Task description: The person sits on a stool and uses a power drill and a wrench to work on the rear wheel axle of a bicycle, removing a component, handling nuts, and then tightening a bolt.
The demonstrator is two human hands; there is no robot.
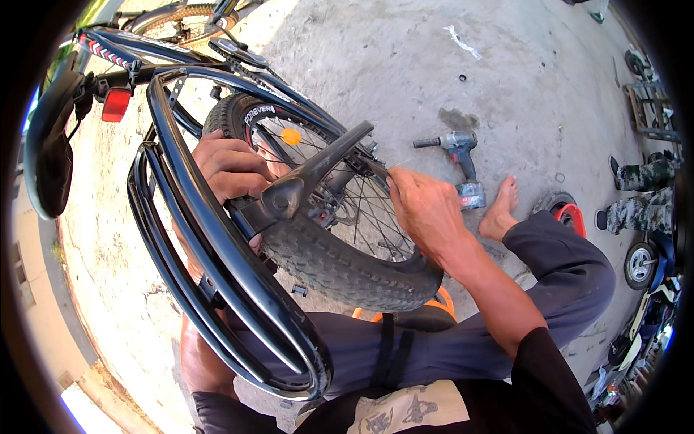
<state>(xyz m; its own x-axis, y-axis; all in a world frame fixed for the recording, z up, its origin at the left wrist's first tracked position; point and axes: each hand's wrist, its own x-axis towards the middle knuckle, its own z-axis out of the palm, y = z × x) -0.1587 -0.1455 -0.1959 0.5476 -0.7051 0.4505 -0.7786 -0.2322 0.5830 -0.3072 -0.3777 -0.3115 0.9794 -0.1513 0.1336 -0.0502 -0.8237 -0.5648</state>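
A bicycle's knobbly rear wheel (347, 278) stands in front of me, with a black tubular rear rack (195, 210) to its left. A long black arm-shaped part (311, 173) slants across the wheel toward the hub. My left hand (233, 170) is closed round the lower left end of this part, between rack and tyre, its fingers curled on top and the thumb partly hidden below. My right hand (428, 210) is closed at the wheel's right side, fingertips beside the hub and chain. Whatever it grips is mostly hidden by the fingers.
A cordless impact wrench (459, 155) lies on the concrete right of the wheel, near my bare foot (501, 206). An orange-rimmed wheel (441, 304) shows beneath the tyre. The bicycle saddle (54, 145) and red reflector (116, 105) are at left. Parked vehicles line the far right.
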